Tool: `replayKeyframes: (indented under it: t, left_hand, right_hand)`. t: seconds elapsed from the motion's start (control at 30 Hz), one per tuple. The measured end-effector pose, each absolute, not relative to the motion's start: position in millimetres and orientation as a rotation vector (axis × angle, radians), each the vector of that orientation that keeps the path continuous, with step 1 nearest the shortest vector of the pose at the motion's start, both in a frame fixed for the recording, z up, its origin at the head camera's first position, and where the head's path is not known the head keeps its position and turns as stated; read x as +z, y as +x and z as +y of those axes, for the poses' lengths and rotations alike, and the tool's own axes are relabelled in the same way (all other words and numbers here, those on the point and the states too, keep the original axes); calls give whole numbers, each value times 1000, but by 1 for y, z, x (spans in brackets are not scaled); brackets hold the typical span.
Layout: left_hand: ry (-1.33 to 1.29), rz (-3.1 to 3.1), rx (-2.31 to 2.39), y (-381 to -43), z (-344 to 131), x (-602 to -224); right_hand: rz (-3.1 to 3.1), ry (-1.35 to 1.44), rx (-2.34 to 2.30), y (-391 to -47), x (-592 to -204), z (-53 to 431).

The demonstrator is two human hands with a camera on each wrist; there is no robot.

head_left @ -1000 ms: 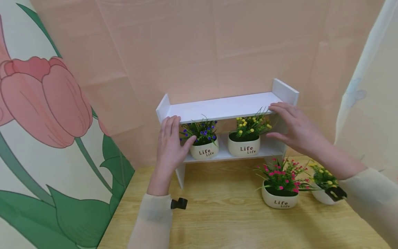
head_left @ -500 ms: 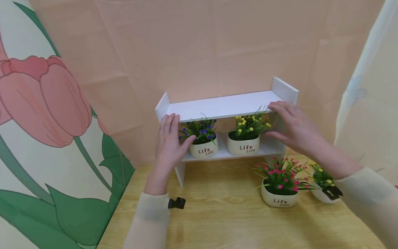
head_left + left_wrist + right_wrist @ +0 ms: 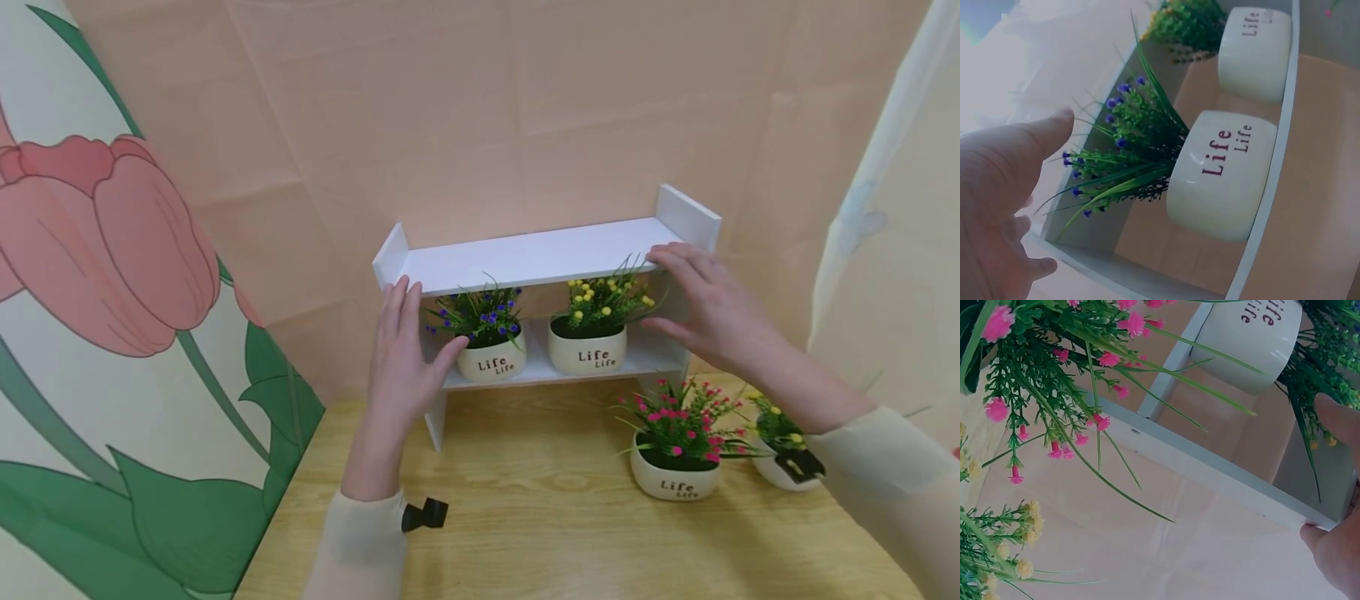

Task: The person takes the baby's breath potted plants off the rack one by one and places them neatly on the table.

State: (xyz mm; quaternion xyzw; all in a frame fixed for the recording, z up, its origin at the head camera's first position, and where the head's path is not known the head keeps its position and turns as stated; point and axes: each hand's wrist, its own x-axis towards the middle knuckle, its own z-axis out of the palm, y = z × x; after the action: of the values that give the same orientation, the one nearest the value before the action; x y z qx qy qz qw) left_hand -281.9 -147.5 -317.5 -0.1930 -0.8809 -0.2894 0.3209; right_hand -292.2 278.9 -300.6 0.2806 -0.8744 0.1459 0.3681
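Note:
A white two-tier shelf [image 3: 532, 252] stands against the back wall. My left hand [image 3: 400, 358] is at its left end, fingers extended up to the front corner of the top board and thumb held apart. My right hand [image 3: 716, 312] rests its fingertips on the top board's right front edge, thumb lower and spread away. Between the hands, a white "Life" pot with blue-purple flowers [image 3: 1219, 178] sits on the lower board, left of a yellow-flowered pot [image 3: 587, 350]. The left wrist view shows the left thumb near the purple flowers' leaves. Neither hand holds a pot.
On the wooden table [image 3: 517, 508], a pot with pink flowers [image 3: 675, 479] stands in front of the shelf's right end. Another yellow-flowered pot [image 3: 772, 467] is beside it, partly behind the right forearm. A tulip-printed panel [image 3: 97, 250] borders the left side.
The left hand has shifted slightly left, so its fingers cover less of the top board's front edge. The right hand and the pots stay where they were.

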Motion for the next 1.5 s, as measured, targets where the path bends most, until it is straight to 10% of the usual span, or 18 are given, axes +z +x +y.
replayKeyframes:
  t: [1.5]
  left_hand:
    - [-704,-2263,-687,-216,-140,-385]
  right_hand:
    - [-2241,718,399,-292,-301,277]
